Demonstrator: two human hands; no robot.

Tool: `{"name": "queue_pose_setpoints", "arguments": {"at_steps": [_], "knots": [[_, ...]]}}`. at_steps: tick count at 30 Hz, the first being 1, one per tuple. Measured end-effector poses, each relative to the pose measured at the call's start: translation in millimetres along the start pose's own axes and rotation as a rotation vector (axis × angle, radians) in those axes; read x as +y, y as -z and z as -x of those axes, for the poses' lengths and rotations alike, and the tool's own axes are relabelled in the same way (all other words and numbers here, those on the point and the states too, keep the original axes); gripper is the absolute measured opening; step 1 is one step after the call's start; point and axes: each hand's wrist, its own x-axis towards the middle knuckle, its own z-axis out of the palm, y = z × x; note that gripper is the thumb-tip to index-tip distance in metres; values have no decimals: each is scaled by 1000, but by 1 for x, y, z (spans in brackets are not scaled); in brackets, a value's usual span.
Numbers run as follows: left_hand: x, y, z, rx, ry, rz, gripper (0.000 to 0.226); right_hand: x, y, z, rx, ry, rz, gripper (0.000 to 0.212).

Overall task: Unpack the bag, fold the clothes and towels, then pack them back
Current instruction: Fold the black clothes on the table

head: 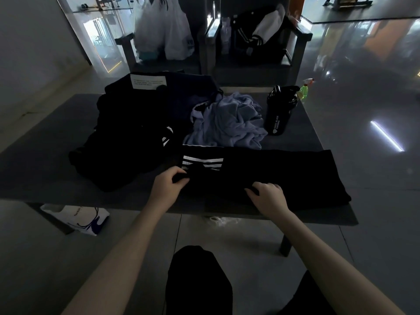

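Note:
A black garment with white stripes (pixel 272 173) lies flat along the near edge of the dark low table (pixel 45 169). My left hand (pixel 169 184) pinches its near left edge. My right hand (pixel 269 195) grips the same edge further right. Behind the garment sits a crumpled lavender towel (pixel 227 123). To the left lies a heap of black clothes (pixel 127 151) with a small white logo. At the back left stands a dark bag (pixel 163 92) with a white label.
A black shaker bottle (pixel 280 110) stands at the table's back right, with a green spray bottle (pixel 304 90) behind it. A white printed bag (pixel 79 218) lies on the floor under the table's left. Chairs with plastic bags (pixel 163 30) and a jacket (pixel 259 35) stand beyond.

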Motion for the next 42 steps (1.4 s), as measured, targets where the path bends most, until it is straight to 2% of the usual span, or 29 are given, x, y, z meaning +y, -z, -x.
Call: {"name": "queue_pose_setpoints", "arguments": {"at_steps": [6, 8, 10, 14, 16, 19, 21, 23, 24, 26, 27, 29, 32, 34, 37, 42], "knots": [[18, -4, -23, -80, -98, -24, 19, 0, 1, 0, 14, 20, 13, 32], [18, -7, -32, -118, -87, -96, 10, 0, 1, 0, 27, 14, 10, 32], [15, -11, -40, -106, -60, -187, 4, -1, 1, 0, 33, 6, -3, 32], [7, -19, -51, -174, 80, -386, 30, 1, 0, 2, 41, -7, -15, 33], [2, -25, -51, -204, 145, -405, 33, 4, -1, 2, 44, -14, -36, 35], [1, -33, -42, -159, 204, -451, 37, 6, -3, 1, 68, -16, -41, 37], [4, -40, -33, -56, 123, -611, 36, 5, -5, -1, 80, -13, -7, 37], [10, -53, -25, 44, -108, -737, 40, 4, -7, -4, 91, -18, 32, 36], [15, -61, -21, 48, -253, -732, 45, 4, -7, -6, 88, -31, 51, 36], [22, -77, -17, -95, -453, -704, 50, 1, -8, -6, 89, -54, 86, 34], [22, -85, -15, -194, -457, -701, 52, 0, -10, -6, 108, -59, 87, 31], [14, -95, -14, -338, -337, -696, 53, -1, -13, -1, 197, -34, 40, 27], [0, -100, -13, -362, -280, -680, 53, 3, -16, 12, 340, 127, 55, 38], [-3, -100, -14, -354, -292, -677, 53, 11, -17, 20, 275, 212, 150, 43], [-7, -100, -15, -346, -282, -680, 52, 20, -22, 26, 96, 167, 190, 44], [-7, -97, -9, -342, -261, -723, 52, 20, -18, 26, 100, 149, 129, 38]]}}
